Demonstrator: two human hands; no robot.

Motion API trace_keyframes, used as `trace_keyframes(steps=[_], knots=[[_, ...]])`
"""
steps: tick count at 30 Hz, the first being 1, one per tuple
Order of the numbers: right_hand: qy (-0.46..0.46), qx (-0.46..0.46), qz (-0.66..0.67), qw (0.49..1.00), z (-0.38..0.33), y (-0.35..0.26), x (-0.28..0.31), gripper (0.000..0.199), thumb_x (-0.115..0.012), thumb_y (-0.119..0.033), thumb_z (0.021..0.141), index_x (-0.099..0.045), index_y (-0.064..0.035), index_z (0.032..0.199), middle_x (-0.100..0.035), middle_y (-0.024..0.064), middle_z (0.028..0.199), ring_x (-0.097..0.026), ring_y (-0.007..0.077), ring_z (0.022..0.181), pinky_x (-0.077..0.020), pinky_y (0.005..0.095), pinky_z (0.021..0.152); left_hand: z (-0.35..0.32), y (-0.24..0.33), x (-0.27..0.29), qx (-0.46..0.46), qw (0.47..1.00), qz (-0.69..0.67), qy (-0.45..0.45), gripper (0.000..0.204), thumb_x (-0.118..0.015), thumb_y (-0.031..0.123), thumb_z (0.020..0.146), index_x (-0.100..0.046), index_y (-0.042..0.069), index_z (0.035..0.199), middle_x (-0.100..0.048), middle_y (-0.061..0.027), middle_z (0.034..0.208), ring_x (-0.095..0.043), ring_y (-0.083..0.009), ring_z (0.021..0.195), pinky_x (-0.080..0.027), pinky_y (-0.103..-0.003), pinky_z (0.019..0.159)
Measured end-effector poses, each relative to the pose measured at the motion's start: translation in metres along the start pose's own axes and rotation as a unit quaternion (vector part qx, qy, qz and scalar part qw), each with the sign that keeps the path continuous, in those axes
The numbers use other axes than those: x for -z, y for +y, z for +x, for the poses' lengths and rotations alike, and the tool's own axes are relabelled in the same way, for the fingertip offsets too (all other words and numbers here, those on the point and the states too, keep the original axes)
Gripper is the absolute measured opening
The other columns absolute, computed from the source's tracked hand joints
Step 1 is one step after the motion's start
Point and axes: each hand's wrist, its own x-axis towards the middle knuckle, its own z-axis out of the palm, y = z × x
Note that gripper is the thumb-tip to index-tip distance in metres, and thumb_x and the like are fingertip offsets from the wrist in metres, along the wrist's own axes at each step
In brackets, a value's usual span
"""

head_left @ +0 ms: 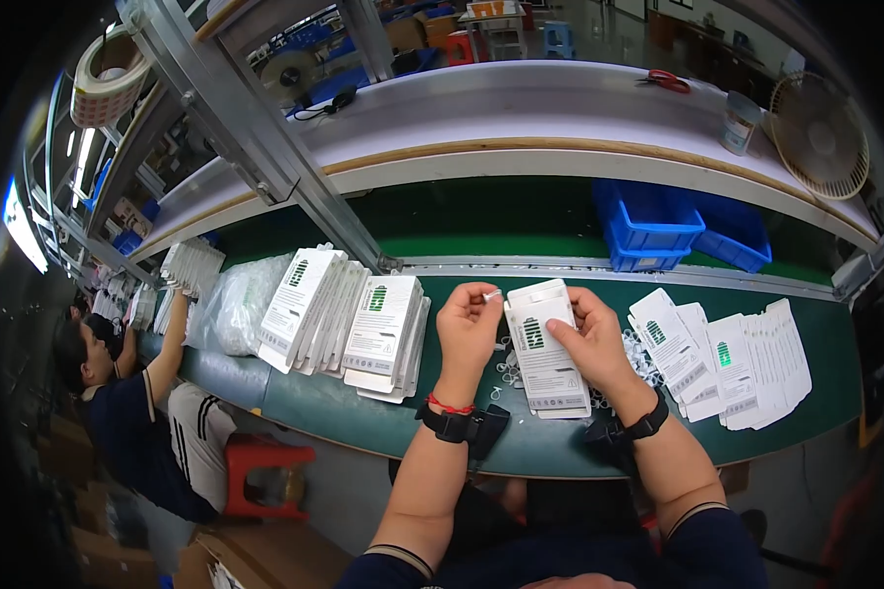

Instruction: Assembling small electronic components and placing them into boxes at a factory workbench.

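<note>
The right hand (587,339) grips a flat white box (545,348) with a green mark on it, thumb pressed across its face and fingers curled behind its right edge, so the box stands tilted over the green table (363,412) just right of centre. The left hand (468,324), at nine o'clock from the box and close beside it, is closed in a pinch on a small white clip (491,294), held up near the box's top left corner; whether clip and box touch cannot be told. Under the hands, at six o'clock, more small white clips (506,371) lie scattered on the table. At three o'clock from the box a fanned pile of flat white boxes (732,363) rests on the table, well apart from the hands. At nine o'clock two leaning stacks of boxes (349,319) stand beside a clear plastic bag (244,299). At one o'clock blue bins (658,226) sit behind the table. Far left, another person (128,402) reaches a hand up to the same table.
</note>
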Motion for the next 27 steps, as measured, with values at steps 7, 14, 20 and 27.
trace_keyframes(steps=[7,14,20,27], knots=[[0.078,0.013,0.080,0.994,0.003,-0.009,-0.001,0.051,-0.059,0.005,0.081,-0.034,0.0008,0.125,-0.062,0.0174,0.100,-0.062,0.0177,0.093,-0.0488,0.0267,0.081,0.002,-0.009,0.006,0.063,0.936,0.346,-0.034,0.023,-0.065,0.013,0.080,-0.062,0.001,0.099,-0.062,-0.0080,0.087,-0.055,-0.0126,0.070,-0.045,-0.025,0.060],[0.122,0.074,-0.014,0.990,0.008,0.000,-0.002,0.054,-0.062,0.006,0.078,-0.031,0.0002,0.122,-0.063,0.0186,0.097,-0.063,0.0209,0.093,-0.0514,0.0277,0.076,-0.003,0.019,-0.022,-0.081,0.965,0.206,-0.140,0.076,-0.077,0.019,0.068,-0.041,-0.001,0.131,-0.056,-0.0171,0.112,-0.056,-0.0207,0.098,-0.047,-0.030,0.077],[0.094,0.068,-0.057,0.992,-0.006,0.000,-0.017,0.036,-0.053,0.001,0.086,-0.037,0.0000,0.119,-0.060,0.0100,0.089,-0.059,0.0118,0.077,-0.0488,0.0227,0.068,-0.013,0.027,-0.006,-0.169,0.936,0.269,-0.151,0.104,-0.079,0.024,0.061,-0.018,-0.008,0.139,-0.039,-0.0272,0.131,-0.042,-0.0381,0.121,-0.033,-0.039,0.102],[0.151,0.100,0.007,0.983,-0.013,-0.016,-0.010,0.020,-0.048,-0.002,0.092,-0.043,-0.0009,0.111,-0.055,0.0054,0.083,-0.053,0.0078,0.072,-0.0450,0.0201,0.060,-0.020,0.041,-0.024,-0.194,0.937,0.273,-0.102,0.098,-0.069,0.017,0.061,-0.017,-0.007,0.139,-0.035,-0.0283,0.132,-0.037,-0.0425,0.121,-0.030,-0.041,0.104]])
